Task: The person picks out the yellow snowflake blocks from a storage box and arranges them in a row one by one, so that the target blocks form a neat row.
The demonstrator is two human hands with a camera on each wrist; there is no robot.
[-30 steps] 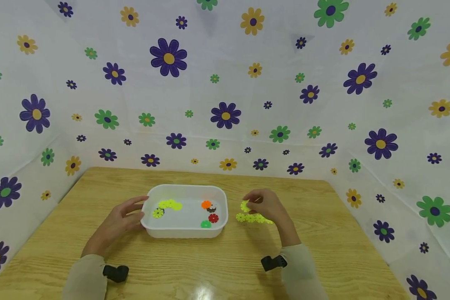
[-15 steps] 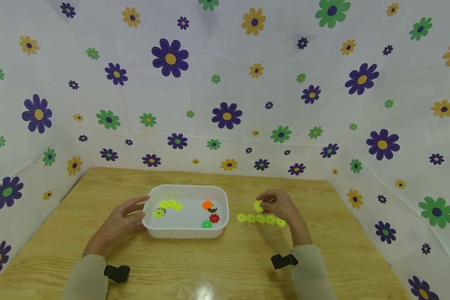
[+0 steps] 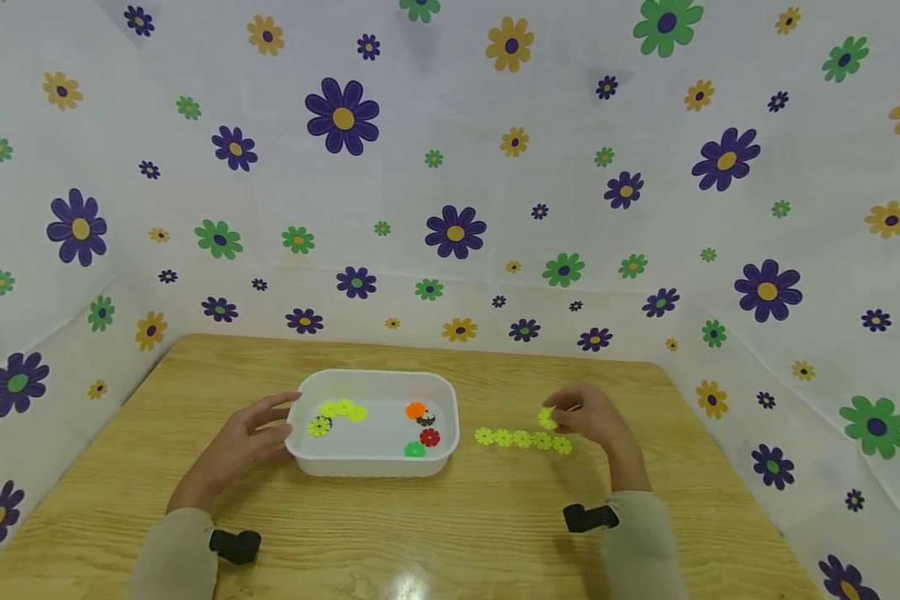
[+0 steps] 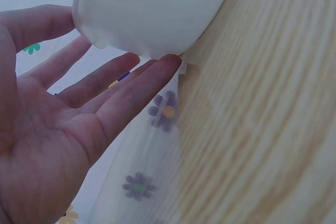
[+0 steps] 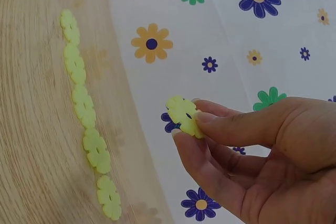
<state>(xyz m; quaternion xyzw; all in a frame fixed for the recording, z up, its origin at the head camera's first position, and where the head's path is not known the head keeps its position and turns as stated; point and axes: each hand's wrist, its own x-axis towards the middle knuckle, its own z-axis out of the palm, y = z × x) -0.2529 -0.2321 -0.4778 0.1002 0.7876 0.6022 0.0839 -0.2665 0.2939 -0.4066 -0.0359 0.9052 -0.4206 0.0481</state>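
Observation:
My right hand (image 3: pixel 588 410) pinches a yellow-green flower-shaped disc (image 5: pixel 184 116) between thumb and fingers, raised over the table. Below it, a row of several matching flower discs (image 3: pixel 522 438) lies on the wood, running left to right. The right wrist view shows the row (image 5: pixel 84 106) beside the hand. My left hand (image 3: pixel 232 446) is at the left end of a white plastic tub (image 3: pixel 367 467). In the left wrist view its fingers are mostly straight, with fingertips (image 4: pixel 170 62) at the tub's outer wall.
Inside the tub lie several yellow-green discs (image 3: pixel 342 407), plus an orange disc (image 3: pixel 416 410), a red disc (image 3: pixel 430 437), a green disc (image 3: pixel 415 450) and dark pieces. A white flower-printed cloth (image 3: pixel 390 183) surrounds the wooden table (image 3: pixel 390 533) at the back and sides.
My right hand has moved right along the row with the disc in its pinch, uncovering the row's right end. The left hand has stayed at the tub.

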